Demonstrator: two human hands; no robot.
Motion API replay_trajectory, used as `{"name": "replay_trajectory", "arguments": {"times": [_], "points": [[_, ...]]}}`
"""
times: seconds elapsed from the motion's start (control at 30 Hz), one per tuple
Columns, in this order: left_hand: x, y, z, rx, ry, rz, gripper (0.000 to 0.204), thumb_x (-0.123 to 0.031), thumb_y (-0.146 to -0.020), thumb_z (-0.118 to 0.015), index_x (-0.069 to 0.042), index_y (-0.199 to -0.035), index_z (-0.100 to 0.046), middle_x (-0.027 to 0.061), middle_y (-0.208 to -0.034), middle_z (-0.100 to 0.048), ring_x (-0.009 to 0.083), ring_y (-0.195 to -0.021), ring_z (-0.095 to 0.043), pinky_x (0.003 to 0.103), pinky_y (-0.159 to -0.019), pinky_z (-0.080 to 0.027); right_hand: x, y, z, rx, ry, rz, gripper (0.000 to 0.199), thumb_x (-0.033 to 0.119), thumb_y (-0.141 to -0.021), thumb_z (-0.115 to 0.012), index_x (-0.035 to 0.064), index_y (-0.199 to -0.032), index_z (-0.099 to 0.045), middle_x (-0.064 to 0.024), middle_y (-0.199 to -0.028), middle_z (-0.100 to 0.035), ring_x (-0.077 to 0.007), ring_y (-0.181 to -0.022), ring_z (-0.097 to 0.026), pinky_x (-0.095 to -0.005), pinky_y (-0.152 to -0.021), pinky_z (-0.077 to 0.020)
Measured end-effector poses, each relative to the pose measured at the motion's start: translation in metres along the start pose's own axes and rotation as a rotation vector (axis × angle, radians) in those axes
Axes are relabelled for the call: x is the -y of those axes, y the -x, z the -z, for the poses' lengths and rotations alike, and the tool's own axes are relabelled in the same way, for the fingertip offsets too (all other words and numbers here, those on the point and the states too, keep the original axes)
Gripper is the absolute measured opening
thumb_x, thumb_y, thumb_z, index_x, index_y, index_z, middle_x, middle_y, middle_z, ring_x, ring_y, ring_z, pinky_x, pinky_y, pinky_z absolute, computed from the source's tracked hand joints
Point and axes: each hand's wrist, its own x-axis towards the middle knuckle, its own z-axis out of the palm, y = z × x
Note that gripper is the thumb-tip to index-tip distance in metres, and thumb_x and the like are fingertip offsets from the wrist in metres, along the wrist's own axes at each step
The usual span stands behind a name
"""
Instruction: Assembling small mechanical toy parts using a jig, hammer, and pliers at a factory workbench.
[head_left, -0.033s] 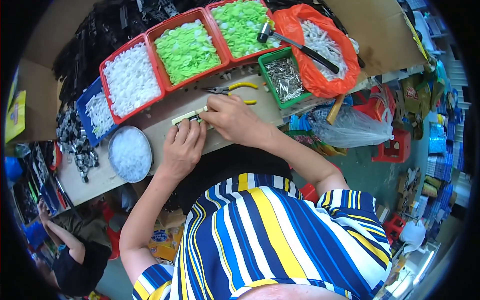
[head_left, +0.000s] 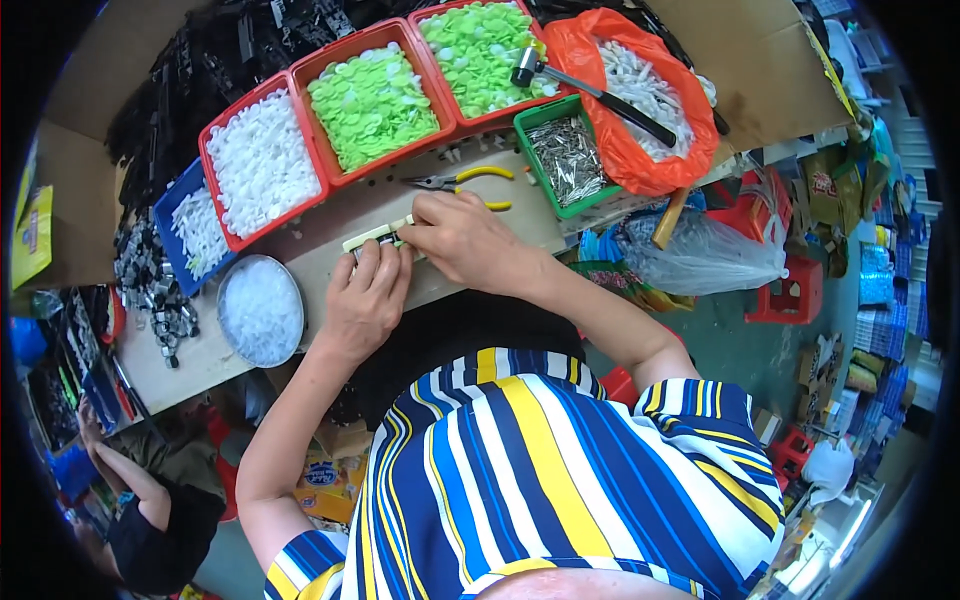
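On the bench, my left hand (head_left: 368, 300) has its fingers closed over the near side of a cream-coloured strip (head_left: 366, 235). Beside that strip, under the fingertips, shows a small dark and metallic piece (head_left: 388, 240); its kind I cannot make out. My right hand (head_left: 462, 238) is closed in a pinch at the strip's right end. Whatever sits in that pinch is hidden by the fingers. Just beyond the right hand lie pliers (head_left: 470, 180) with yellow handles.
Red trays hold white pieces (head_left: 262, 160) and green discs (head_left: 370, 100). A green tray (head_left: 565, 212) holds metal pins. Across an orange bag (head_left: 690, 180) rests a hammer (head_left: 600, 95). A round bowl (head_left: 262, 310) of clear pieces stands left. Another person (head_left: 165, 530) sits lower left.
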Motion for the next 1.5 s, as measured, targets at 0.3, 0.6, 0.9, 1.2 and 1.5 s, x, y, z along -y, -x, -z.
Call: {"name": "replay_trajectory", "arguments": {"times": [0.3, 0.6, 0.9, 1.2, 1.5], "points": [[0.005, 0.003, -0.008, -0.004, 0.069, 0.024, 0.039, -0.012, -0.08, -0.059, -0.002, -0.117, -0.065, 0.0108, -0.11, -0.059, 0.0276, -0.111, -0.057, 0.04, -0.093, -0.045, -0.067, 0.017, 0.106, -0.286, 0.057, -0.281, 0.011, 0.002, -0.085, -0.065, 0.0016, -0.095, -0.069, -0.014, -0.092, -0.065, -0.0247, -0.086, -0.066, -0.0339, -0.074, -0.0515], [0.002, -0.001, -0.006, -0.08, 0.339, 0.195, 0.033, -0.01, -0.077, -0.066, -0.005, -0.109, -0.066, 0.0115, -0.107, -0.059, 0.0287, -0.107, -0.057, 0.041, -0.089, -0.046, -0.25, 0.087, 0.196, 0.064, 0.507, -0.67, 0.033, 0.001, -0.076, -0.071, 0.0011, -0.109, -0.067, -0.0173, -0.107, -0.068, -0.0324, -0.104, -0.066, -0.039, -0.092, -0.0513], [0.056, 0.035, 0.03, -0.319, 0.45, 0.627, 0.014, -0.003, -0.077, -0.07, -0.003, -0.091, -0.068, 0.012, -0.09, -0.062, 0.031, -0.09, -0.06, 0.041, -0.079, -0.048, -0.257, 0.076, 0.208, 0.054, 0.401, -0.561, 0.021, 0.009, -0.083, -0.069, 0.0002, -0.102, -0.067, -0.012, -0.096, -0.067, -0.0241, -0.084, -0.065, -0.0332, -0.078, -0.0517], [0.193, 0.086, 0.011, -0.212, -0.001, 0.824, 0.015, -0.005, -0.079, -0.071, -0.003, -0.093, -0.071, 0.0115, -0.096, -0.064, 0.0321, -0.097, -0.056, 0.041, -0.085, -0.047, -0.228, 0.075, 0.205, -0.137, 0.351, -0.493, 0.024, 0.013, -0.088, -0.071, 0.0001, -0.107, -0.067, -0.0087, -0.099, -0.067, -0.0169, -0.088, -0.064, -0.0288, -0.078, -0.0509], [0.224, 0.058, -0.011, -0.057, -0.061, 0.517, 0.021, -0.001, -0.071, -0.07, -0.006, -0.091, -0.07, 0.0093, -0.097, -0.06, 0.0288, -0.102, -0.056, 0.039, -0.082, -0.051, -0.206, 0.07, 0.201, -0.105, 0.365, -0.484, 0.02, 0.01, -0.088, -0.07, -0.0018, -0.104, -0.066, -0.0091, -0.096, -0.068, -0.0167, -0.086, -0.065, -0.0286, -0.078, -0.0507]]}}
